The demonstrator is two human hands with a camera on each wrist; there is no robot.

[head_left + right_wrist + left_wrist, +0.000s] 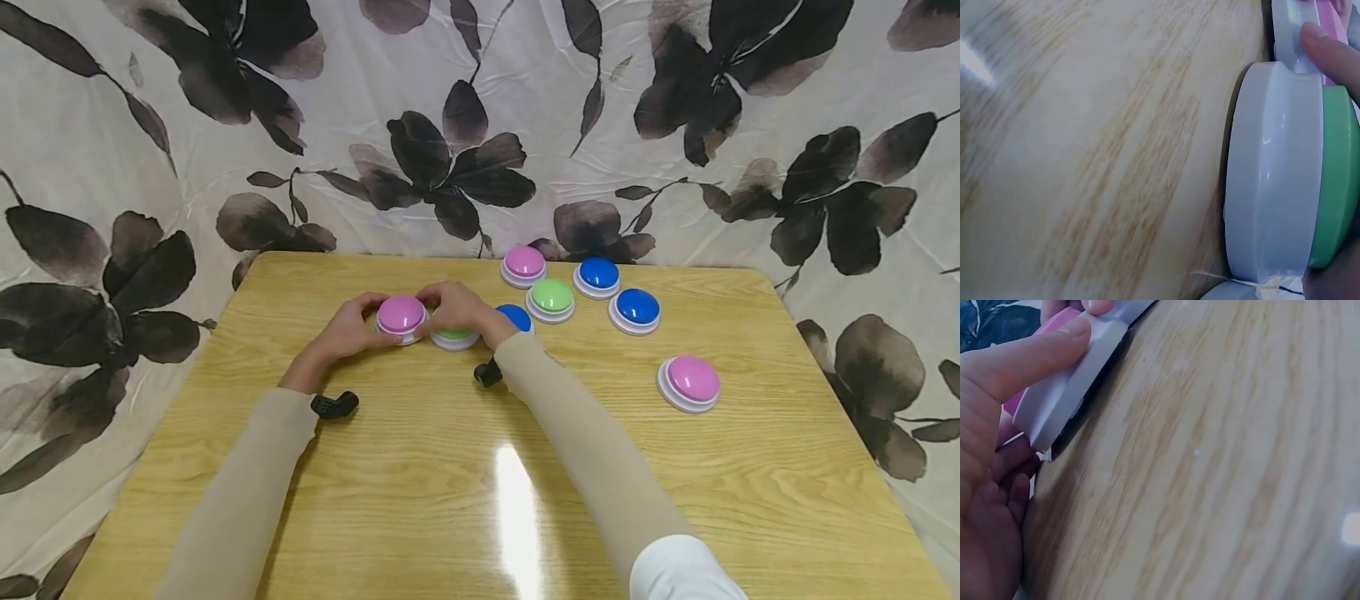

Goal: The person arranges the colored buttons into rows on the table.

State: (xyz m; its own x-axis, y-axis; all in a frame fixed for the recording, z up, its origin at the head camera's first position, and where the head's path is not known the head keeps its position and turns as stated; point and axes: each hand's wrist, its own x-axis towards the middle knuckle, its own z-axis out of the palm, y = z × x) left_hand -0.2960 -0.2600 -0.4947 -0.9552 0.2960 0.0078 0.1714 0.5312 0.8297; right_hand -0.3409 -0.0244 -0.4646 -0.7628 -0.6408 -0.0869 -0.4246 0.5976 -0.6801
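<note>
A round push button (pixel 401 313) with a pink dome and white base stands at the left of a row on the table. My left hand (pixel 347 332) grips its left side, the thumb (pixel 1063 347) along the white base in the left wrist view. From the other side my right hand (pixel 459 305) holds the same button, its thumb (pixel 1329 53) on the base in the right wrist view. Beneath the right hand sits a green push button (pixel 454 342), partly hidden. A blue push button (pixel 514 316) is half covered by the right wrist.
Further right stand another green button (pixel 552 296), a pink one (pixel 524 262) and two blue ones (pixel 598 273). A lone pink button (pixel 692 380) lies nearer on the right. The wooden table (pixel 420 500) meets a flowered cloth (pixel 450 83) at the back.
</note>
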